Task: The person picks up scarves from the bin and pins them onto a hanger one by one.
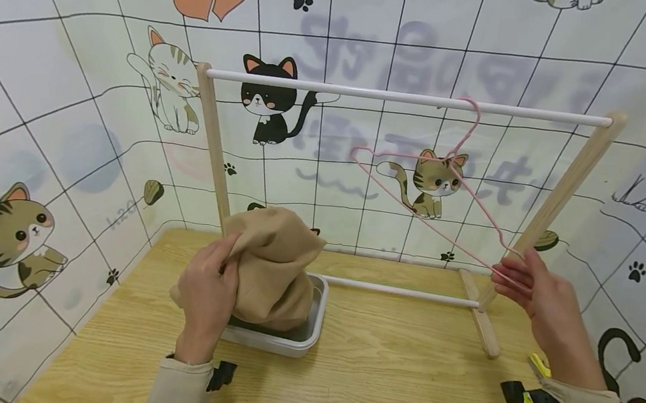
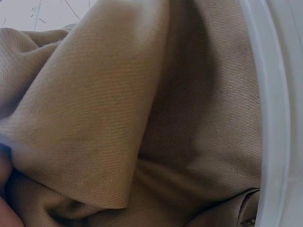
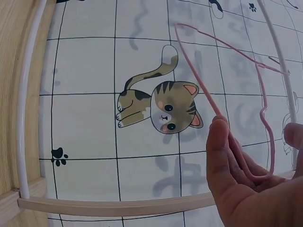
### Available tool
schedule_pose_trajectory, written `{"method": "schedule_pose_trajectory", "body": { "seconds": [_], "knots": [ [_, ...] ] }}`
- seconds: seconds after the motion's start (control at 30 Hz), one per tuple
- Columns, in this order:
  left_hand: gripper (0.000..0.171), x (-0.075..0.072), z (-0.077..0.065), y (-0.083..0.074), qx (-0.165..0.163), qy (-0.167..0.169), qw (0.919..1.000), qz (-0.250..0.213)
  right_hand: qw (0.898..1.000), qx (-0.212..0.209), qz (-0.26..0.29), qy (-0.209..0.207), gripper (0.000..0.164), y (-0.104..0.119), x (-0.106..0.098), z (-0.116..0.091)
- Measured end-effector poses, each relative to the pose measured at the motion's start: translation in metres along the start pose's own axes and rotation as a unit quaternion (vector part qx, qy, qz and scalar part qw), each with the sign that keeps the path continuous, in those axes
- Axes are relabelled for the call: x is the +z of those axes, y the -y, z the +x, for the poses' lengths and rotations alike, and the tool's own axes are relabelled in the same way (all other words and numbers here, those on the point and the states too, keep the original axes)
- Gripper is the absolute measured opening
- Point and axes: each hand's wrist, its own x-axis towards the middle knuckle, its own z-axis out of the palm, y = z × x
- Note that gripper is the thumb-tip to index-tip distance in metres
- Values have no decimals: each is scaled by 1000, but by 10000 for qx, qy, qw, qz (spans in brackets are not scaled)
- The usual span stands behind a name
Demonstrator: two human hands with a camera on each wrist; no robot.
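Note:
A piece of tan cloth bunches up out of a pale rectangular tub, and my left hand grips its left side. Folds of the same cloth fill the left wrist view beside the tub's rim. My right hand holds the right end of a pink wire clothes hanger. Its bottom wire lies across the fingers in the right wrist view, the thumb apart from it. The hanger tilts down to the right, and its hook overlaps the white rod of a wooden rack.
The rack's right post rises behind my right hand, with its foot on the wooden table. A lower white bar runs behind the tub. Near my right wrist lies a small yellow object. A cat-print sheet surrounds the table.

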Motion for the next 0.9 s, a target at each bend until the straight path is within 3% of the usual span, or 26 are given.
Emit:
{"method": "schedule_pose_trajectory", "body": {
  "seconds": [0.33,0.57,0.7,0.9],
  "knots": [
    [23,-1,0,-2,65,29,10000,34,9942,315,-1021,136,35,12,0,11],
    [24,-1,0,-1,90,0,10000,-1,9676,665,-2396,430,51,17,2,19],
    [25,-1,0,-1,91,-20,10000,-3,9603,789,-2609,595,61,19,5,20],
    [25,-1,0,-1,80,15,10000,12,9614,812,-2560,592,70,19,9,21]
  ]
}}
